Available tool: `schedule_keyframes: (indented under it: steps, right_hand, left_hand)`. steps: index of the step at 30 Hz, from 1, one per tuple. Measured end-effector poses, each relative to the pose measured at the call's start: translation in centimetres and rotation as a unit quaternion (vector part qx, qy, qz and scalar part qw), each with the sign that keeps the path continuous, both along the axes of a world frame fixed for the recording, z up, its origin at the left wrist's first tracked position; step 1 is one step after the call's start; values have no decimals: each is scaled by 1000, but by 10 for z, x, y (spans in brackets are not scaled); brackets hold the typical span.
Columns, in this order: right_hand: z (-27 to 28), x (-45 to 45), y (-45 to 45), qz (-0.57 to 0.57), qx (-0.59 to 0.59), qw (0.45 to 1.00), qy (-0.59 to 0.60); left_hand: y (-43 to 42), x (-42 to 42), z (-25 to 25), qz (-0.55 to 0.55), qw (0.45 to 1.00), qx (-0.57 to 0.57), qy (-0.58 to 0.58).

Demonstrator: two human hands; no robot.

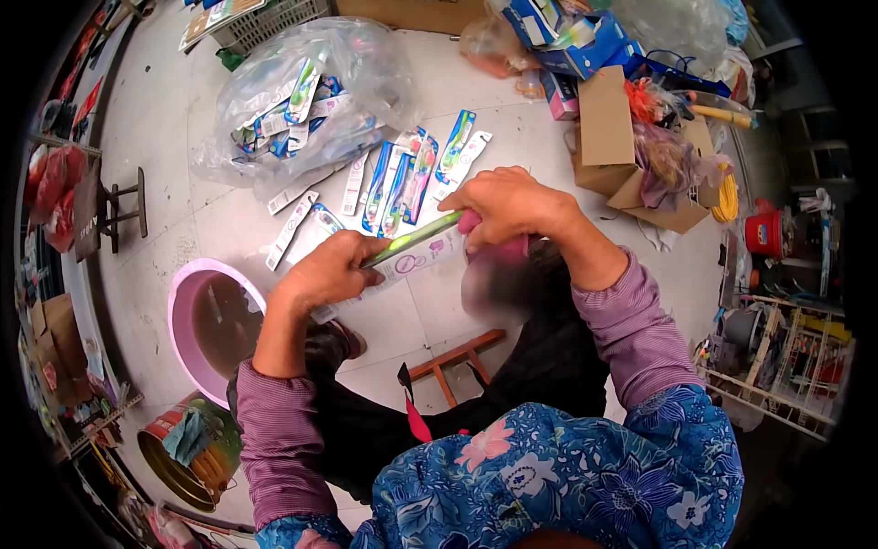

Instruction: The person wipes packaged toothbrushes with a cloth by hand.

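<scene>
A packaged toothbrush (419,252), green along one edge with a white printed backing, is stretched level between my two hands. My left hand (337,265) is closed round its left end. The other end is pinched by my right hand (514,206), where a bit of pink cloth (469,221) shows under the fingers. Just beyond, several toothbrush packs (396,188) lie fanned on the pale floor. More packs (302,96) sit on and in a large clear plastic bag (375,69). A pinkish thing below my right hand is blurred.
To the left stands a pink basin (179,306) of murky water, with a metal bucket (203,480) holding a blue-grey cloth (187,435) below it. An open cardboard box (606,123) is at the upper right. A wooden stool (457,359) shows between my legs.
</scene>
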State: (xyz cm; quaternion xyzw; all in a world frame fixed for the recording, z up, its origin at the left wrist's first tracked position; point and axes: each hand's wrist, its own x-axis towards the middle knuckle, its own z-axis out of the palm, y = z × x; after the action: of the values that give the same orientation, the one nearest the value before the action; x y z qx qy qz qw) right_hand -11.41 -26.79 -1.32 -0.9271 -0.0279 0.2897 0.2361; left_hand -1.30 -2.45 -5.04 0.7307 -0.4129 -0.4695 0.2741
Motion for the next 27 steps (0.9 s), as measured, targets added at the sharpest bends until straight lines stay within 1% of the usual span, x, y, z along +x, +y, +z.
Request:
schedule_keyframes:
  steps: [1, 3, 4, 5, 6, 7, 9, 10, 12, 13, 14, 15, 16, 17, 18, 19, 20, 21, 22, 23, 24, 26, 27]
  right_hand:
    - [-6, -2, -6, -1, -1, 1000, -1]
    - [-19, -5, -15, -2, 39, 994, -97]
    - [-20, -3, -19, -1, 38, 994, -98]
    - [-19, 0, -21, -24, 127, 991, -40]
    - [-19, 2, -21, -47, 214, 975, 19]
    - [-19, 2, -20, -46, 214, 976, 19]
    - [-20, 1, -16, -105, 184, 977, 12]
    - [-21, 0, -16, -105, 184, 977, 12]
    - [-27, 2, -17, -132, 180, 974, -29]
    - [-31, 3, -19, -129, 180, 975, -30]
    - [-35, 4, -22, -154, 178, 971, -35]
    - [-35, 5, -22, -178, 176, 967, -40]
    - [-32, 6, -23, -177, 176, 968, -42]
    - [-28, 7, -24, -242, 216, 944, -53]
    - [-24, 8, -24, -306, 256, 915, -65]
    - [-35, 14, -24, -337, 330, 878, -82]
    - [-41, 14, -26, -336, 330, 878, -88]
    - [-32, 17, -12, -411, 405, 813, -82]
    - [-26, 19, 0, -477, 475, 736, -75]
    - [-29, 19, 7, -489, 494, 716, -64]
    - [-28, 20, 20, -505, 514, 691, -57]
    - [-30, 16, 43, -510, 553, 658, -27]
    - [-24, 13, 54, -505, 547, 668, -2]
  left_hand:
    - [1, 2, 2, -1, 1000, -1, -1]
    - [3, 6, 7, 28, 999, -8, 43]
    - [3, 7, 8, 29, 999, -10, 42]
    - [3, 9, 9, 20, 999, -6, 47]
    - [3, 11, 10, 11, 999, -2, 51]
    - [4, 11, 11, 12, 999, -2, 51]
    - [3, 10, 13, 9, 998, -20, 60]
    - [3, 10, 12, 9, 998, -20, 60]
    - [3, 10, 11, 50, 997, -37, 43]
    - [4, 11, 13, 52, 997, -37, 42]
    - [4, 13, 17, 72, 994, -32, -73]
    - [3, 13, 21, 90, 978, -27, -187]
    - [0, 13, 24, 91, 977, -28, -190]
    - [-4, 11, 27, 144, 906, -165, -362]
    - [-7, 12, 29, 188, 785, -292, -513]
    - [-9, 14, 17, 277, 794, -370, -395]
    - [-11, 8, 7, 381, 773, -398, -314]
    - [-13, 1, 2, 466, 766, -388, -213]
    - [-15, -5, -2, 542, 746, -372, -108]
    - [-19, -9, -12, 584, 712, -390, 2]
    - [-23, -13, -20, 613, 707, -344, 75]
    - [-29, -24, -18, 579, 710, -295, 273]
    - [-33, -28, -14, 552, 708, -321, 303]
